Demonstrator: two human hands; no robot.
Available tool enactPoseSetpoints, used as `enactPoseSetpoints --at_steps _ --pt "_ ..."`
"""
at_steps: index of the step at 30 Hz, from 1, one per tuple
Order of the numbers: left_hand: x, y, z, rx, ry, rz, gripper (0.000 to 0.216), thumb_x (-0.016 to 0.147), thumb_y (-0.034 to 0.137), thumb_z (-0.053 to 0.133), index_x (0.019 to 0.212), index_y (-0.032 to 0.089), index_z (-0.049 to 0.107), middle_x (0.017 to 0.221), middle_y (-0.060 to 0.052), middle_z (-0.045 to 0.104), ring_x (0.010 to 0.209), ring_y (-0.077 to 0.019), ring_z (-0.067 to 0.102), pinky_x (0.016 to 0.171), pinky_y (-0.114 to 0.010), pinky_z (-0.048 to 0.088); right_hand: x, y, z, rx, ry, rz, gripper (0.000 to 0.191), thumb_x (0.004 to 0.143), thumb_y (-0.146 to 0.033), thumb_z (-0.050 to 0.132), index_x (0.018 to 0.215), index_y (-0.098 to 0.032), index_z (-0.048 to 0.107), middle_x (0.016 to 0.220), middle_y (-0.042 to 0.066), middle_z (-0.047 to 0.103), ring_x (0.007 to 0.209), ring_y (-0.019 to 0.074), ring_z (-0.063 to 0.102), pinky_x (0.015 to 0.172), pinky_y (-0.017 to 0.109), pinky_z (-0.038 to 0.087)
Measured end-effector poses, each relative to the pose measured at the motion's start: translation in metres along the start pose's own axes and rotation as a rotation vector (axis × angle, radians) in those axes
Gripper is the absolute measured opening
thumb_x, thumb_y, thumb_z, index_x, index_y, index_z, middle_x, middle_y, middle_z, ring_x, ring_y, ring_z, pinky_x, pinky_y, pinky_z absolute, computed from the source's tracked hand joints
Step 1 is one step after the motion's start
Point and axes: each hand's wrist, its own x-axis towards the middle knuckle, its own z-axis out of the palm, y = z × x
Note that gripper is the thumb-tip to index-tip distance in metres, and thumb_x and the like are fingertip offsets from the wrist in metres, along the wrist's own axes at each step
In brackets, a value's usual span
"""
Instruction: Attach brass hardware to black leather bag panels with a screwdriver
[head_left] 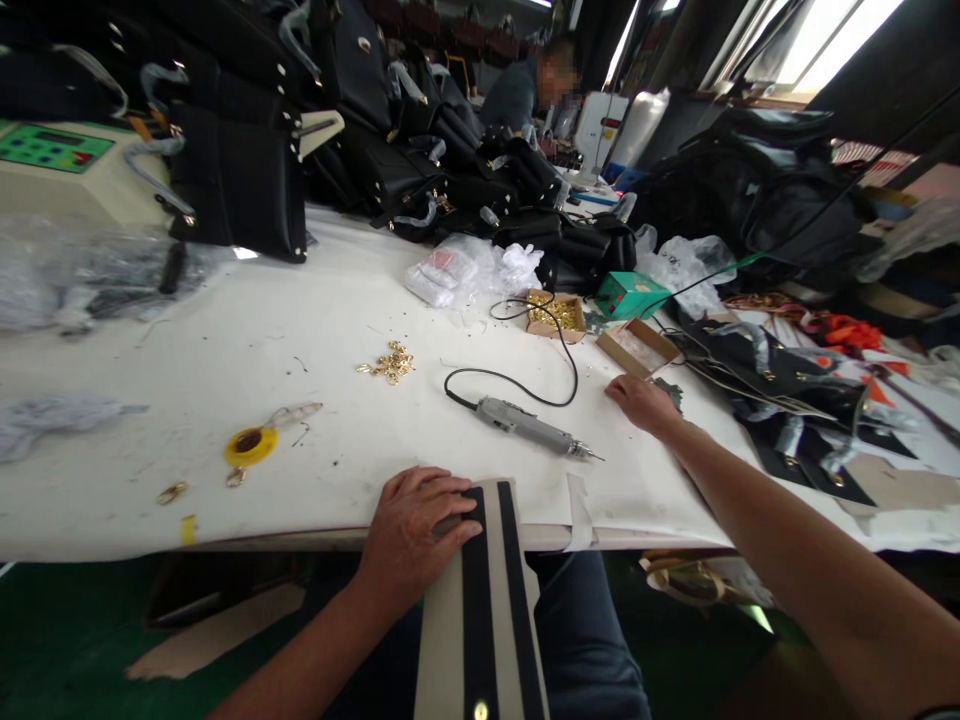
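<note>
My left hand (417,532) grips the upper left side of a beige panel (442,650) with two black strips running along it, fingers lying over its top end. The panel reaches from the table edge down over my lap, and a gold stud (481,711) shows on one strip. My right hand (642,402) is at the tabletop on the right, its fingertips pinched together just in front of a shallow cardboard tray (628,348). Whatever may be between those fingertips is too small to make out. Between the hands lies a grey electric screwdriver (529,425) with a black cord.
A box of small gold hardware (556,316) stands beside a green power box (632,295). Gold clasps (391,364) and a yellow tape roll (250,446) lie to the left. Black bags (236,165) are piled at the back, where another person (517,95) is.
</note>
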Motion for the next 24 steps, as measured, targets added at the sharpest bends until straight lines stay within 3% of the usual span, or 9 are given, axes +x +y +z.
enactPoseSetpoints --at_steps 6,13,19,24 --pt "0.001 0.000 0.000 -0.012 0.003 0.002 0.019 0.082 0.029 0.082 0.100 0.033 0.076 0.117 0.005 0.078 0.115 -0.0278 0.064 0.100 -0.051 0.043 0.017 -0.009 -0.001 0.079 0.035 0.060 0.032 0.100 -0.038 0.044 0.095 -0.019 0.068 0.084 0.006 0.072 0.075 0.0191 0.062 0.064 0.028 0.037" --pt "0.000 0.000 0.001 -0.011 0.009 0.004 0.021 0.081 0.029 0.083 0.100 0.033 0.076 0.117 0.004 0.078 0.114 -0.0282 0.064 0.100 -0.051 0.044 0.042 -0.026 0.008 0.110 0.059 0.077 0.030 0.098 -0.036 0.050 0.100 -0.016 0.073 0.094 0.011 0.074 0.081 0.0208 0.063 0.064 0.028 0.037" --pt "0.000 0.002 -0.001 -0.012 0.017 0.009 0.021 0.081 0.028 0.083 0.099 0.032 0.076 0.116 0.004 0.078 0.113 -0.0283 0.064 0.099 -0.050 0.044 0.046 -0.026 0.011 0.111 0.046 0.084 0.028 0.096 -0.035 0.054 0.100 -0.016 0.075 0.098 0.012 0.074 0.086 0.0228 0.064 0.064 0.028 0.036" --pt "0.001 0.001 -0.001 -0.018 0.017 0.010 0.022 0.080 0.028 0.084 0.100 0.033 0.075 0.117 0.006 0.078 0.114 -0.0279 0.064 0.099 -0.050 0.044 0.042 -0.025 0.008 0.171 0.047 0.133 0.032 0.097 -0.038 0.053 0.103 -0.016 0.075 0.091 0.009 0.075 0.078 0.0200 0.064 0.063 0.027 0.039"
